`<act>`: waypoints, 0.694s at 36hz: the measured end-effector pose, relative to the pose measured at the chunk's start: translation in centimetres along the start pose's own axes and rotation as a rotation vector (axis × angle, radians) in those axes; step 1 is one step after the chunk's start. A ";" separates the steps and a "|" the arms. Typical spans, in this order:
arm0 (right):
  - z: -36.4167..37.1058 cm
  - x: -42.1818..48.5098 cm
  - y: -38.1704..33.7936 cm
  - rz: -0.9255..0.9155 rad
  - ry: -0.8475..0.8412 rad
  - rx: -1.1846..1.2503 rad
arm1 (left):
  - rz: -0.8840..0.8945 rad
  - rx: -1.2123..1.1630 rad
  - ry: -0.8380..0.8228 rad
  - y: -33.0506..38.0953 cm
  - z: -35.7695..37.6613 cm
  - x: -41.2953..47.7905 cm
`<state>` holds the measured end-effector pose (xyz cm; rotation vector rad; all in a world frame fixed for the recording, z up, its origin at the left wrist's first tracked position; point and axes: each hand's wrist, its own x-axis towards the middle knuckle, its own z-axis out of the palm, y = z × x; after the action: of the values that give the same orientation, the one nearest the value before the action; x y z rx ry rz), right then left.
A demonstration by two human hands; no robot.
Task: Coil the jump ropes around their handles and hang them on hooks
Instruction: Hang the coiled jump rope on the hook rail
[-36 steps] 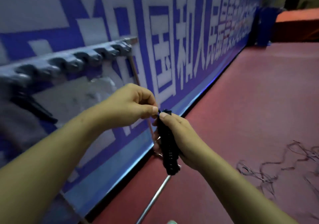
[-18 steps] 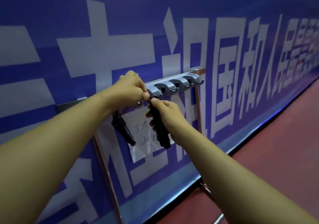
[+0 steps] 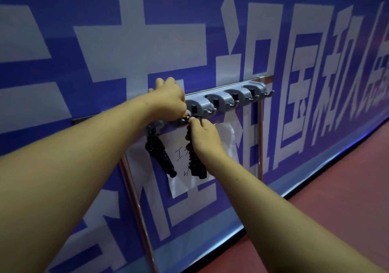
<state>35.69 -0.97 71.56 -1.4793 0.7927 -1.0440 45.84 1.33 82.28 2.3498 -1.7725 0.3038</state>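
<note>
The right hand is wrapped around the upper half of a black coiled jump rope, fingers curled round the far side and out of sight, so that only the ribbed lower coils and the blunt bottom end show below the palm. The bundle hangs nearly upright with its top right at the underside of the grey hook rack. There the left hand comes over from above, knuckles up, its thumb and forefinger pinched together on the very top of the bundle; the bit they hold is too small and too dark to make out, and whether it is already over a hook cannot be told, since both hands cover that spot. Just left of it a second coiled rope hangs from the rack, tilted with its lower end toward the right, near the held one but apart from it; its top is hidden under the left wrist. Behind both is a white paper sheet with handwriting, mostly covered. To the right the rack shows several bare grey holders with small hooks below them, ending at a hook at its right tip. The rack sits on a metal frame against a blue banner with large pale characters, cut off by the picture's edges. A strip of red floor lies open at the lower right.
</note>
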 end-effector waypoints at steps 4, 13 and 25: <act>0.3 -0.1 0.2 -0.002 0.012 -0.028 | -0.014 -0.018 -0.024 -0.1 0.3 0.1; 0.8 -0.1 2.3 0.040 -0.014 -0.030 | -0.021 -0.162 -0.011 -3.2 1.3 -1.1; -6.9 -5.3 2.6 0.226 -0.126 -0.119 | 0.061 -0.469 -0.020 1.6 0.7 -7.0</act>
<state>27.42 0.71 68.10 -1.5006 0.9203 -0.7383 42.45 7.16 79.76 1.9760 -1.6992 -0.1196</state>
